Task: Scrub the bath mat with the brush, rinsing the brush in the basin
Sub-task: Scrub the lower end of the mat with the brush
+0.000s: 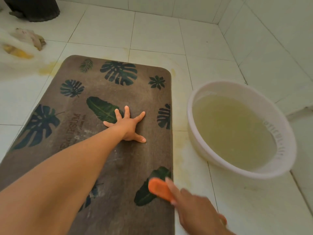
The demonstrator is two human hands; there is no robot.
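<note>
White tiled floor (152, 31) spreading all round, yellowish staining (47, 68) showing at 10 o'clock. Tiled wall (279, 31) rising at 2 o'clock. Dark bin (33, 9) standing at 11 o'clock, crumpled rags (28, 38) lying just below.

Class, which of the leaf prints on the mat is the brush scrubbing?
The leaf print at the bath mat's near right edge, under the orange brush; the others lie clear of it.

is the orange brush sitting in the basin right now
No, the right hand holds the orange brush on the bath mat, beside the white basin.
</note>
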